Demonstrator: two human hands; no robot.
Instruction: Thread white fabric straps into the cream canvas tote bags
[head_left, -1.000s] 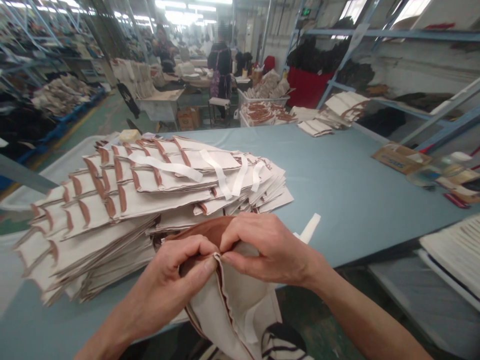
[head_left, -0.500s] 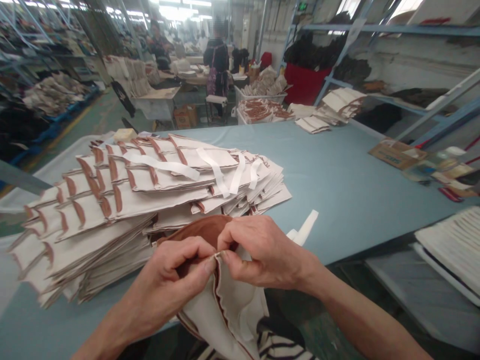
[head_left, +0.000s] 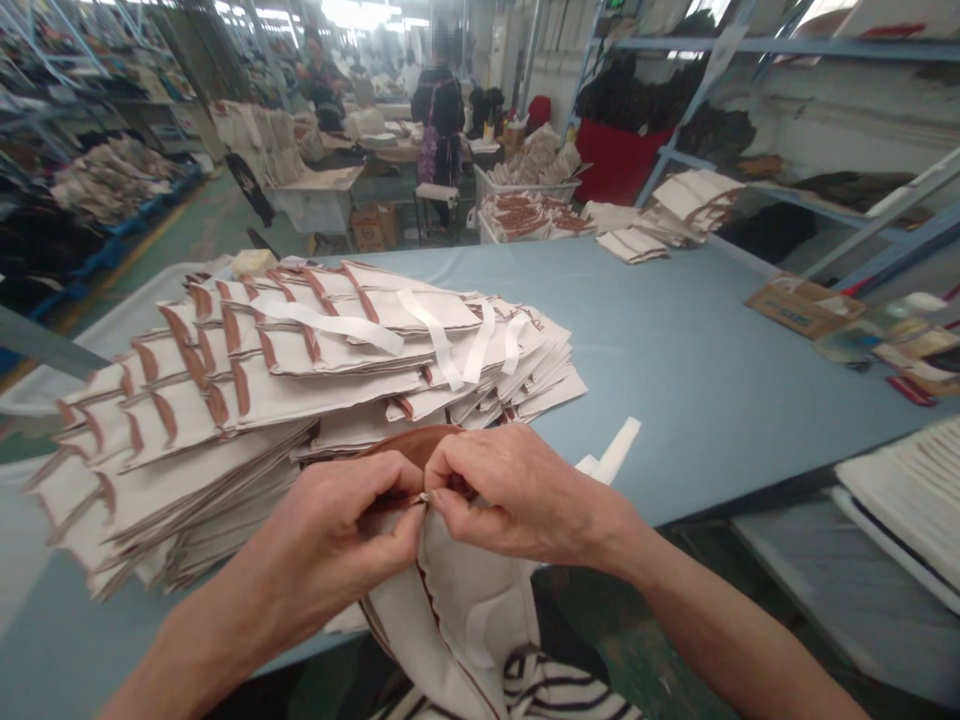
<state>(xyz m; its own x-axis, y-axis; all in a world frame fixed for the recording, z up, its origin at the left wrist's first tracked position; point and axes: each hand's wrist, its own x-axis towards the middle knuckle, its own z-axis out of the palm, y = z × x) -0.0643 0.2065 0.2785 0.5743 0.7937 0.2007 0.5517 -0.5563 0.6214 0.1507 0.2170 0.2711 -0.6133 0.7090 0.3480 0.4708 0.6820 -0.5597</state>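
A sewn off-white fabric piece (head_left: 487, 575) with a brown inside and brown-edged seam hangs over the near table edge, towards my lap. My left hand (head_left: 360, 520) pinches its top seam between thumb and forefinger. Right beside it, my right hand (head_left: 510, 490) pinches the same seam, fingertips almost touching those of the left. What lies between the fingertips is mostly hidden. Just beyond my hands spreads a big pile of similar off-white pieces (head_left: 330, 385) with brown edges. White strips (head_left: 431, 340) lie across that pile, and another white strip (head_left: 619, 450) rests to the right of my right hand.
The blue-green table (head_left: 675, 380) stretches away to the right. At its far end lies a stack of fabric pieces (head_left: 690, 205). A cardboard box (head_left: 802, 305) sits at the right edge, near a stack of pale pieces (head_left: 907, 500). A person (head_left: 439, 130) stands in the background.
Both hands have shifted slightly left and up with the seam between their fingertips, and the fingertips have come closer together. The view has tilted a little; the pile looks unchanged.
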